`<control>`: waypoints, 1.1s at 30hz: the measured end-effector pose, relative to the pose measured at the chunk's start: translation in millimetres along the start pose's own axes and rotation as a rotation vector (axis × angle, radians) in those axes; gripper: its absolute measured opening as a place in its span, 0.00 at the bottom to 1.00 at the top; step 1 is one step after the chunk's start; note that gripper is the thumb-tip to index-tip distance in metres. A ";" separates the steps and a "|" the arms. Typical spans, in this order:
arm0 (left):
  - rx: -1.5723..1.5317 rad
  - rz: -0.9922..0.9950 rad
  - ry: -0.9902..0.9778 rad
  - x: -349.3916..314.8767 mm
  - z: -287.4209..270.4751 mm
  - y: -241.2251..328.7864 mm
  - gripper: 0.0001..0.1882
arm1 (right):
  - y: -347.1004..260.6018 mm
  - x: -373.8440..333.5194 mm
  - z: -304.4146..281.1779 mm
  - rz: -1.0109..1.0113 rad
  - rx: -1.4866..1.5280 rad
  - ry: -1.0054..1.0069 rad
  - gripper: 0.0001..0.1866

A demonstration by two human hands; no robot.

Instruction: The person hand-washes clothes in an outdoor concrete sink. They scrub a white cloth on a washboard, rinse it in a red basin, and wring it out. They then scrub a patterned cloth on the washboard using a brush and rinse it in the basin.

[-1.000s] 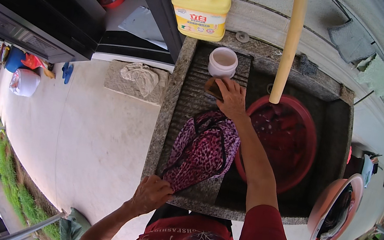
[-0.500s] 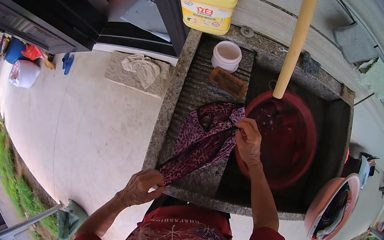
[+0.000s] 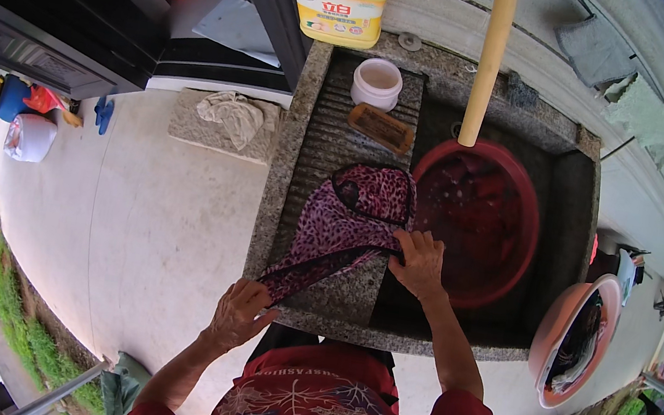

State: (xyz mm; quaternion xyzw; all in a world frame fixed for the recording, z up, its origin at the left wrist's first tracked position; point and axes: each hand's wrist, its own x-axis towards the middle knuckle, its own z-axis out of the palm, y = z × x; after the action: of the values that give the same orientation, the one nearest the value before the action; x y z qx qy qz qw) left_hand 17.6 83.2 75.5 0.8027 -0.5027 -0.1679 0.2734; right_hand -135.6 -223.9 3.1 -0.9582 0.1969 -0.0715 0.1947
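Observation:
A pink and purple leopard-print garment with black trim (image 3: 345, 219) lies spread across the ribbed stone washboard (image 3: 326, 113). My left hand (image 3: 239, 313) grips its lower-left end at the front edge of the stone sink. At the garment's right side, my right hand (image 3: 419, 264) pinches the black edging, close to the rim of a red basin (image 3: 527, 243). Dark reddish water and cloth fill that basin, which stands in the sink's deeper part. Beyond the garment lie a wooden scrub brush (image 3: 380, 128) and a small white-pink tub (image 3: 376, 85).
A yellow detergent jug (image 3: 340, 1) stands behind the sink's far rim (image 3: 445, 69). A bamboo-coloured pole (image 3: 489, 60) slants down over the basin. To the right, a pink basin (image 3: 557, 324) holds dark clothes. Left of the sink, a grey cloth (image 3: 230, 117) rests on a stone slab (image 3: 190, 133).
The garment is spread wider and flatter, its black-trimmed opening showing more. My right hand has shifted slightly down the garment's edge. The whole view has moved a little.

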 end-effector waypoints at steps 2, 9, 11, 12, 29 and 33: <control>0.063 0.020 -0.002 -1.0 0.1 -1.7 0.10 | -0.7 -2.5 4.6 -0.021 -0.012 0.079 0.15; 0.182 0.167 0.048 15.1 -16.1 8.3 0.12 | 12.3 11.3 -29.2 0.378 0.724 0.515 0.08; 0.169 0.260 0.091 27.1 -32.5 14.7 0.12 | -2.7 29.8 -66.2 0.538 1.394 0.670 0.07; 0.165 0.312 0.112 34.2 -42.8 18.2 0.13 | -7.8 39.2 -85.4 0.479 1.424 0.707 0.07; -0.882 0.088 0.274 102.8 -109.0 -3.0 0.12 | -0.6 25.0 -197.4 0.414 1.147 0.534 0.06; -0.857 0.095 0.200 106.9 -104.2 -0.5 0.16 | -9.2 15.0 -196.9 0.439 1.264 0.526 0.07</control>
State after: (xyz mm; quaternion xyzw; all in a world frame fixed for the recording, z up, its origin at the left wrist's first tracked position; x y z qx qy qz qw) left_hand 121.6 15.5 158.5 0.6053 -0.3950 -0.2700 0.6361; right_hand -160.8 -290.1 187.7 -0.5516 0.3466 -0.3597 0.6680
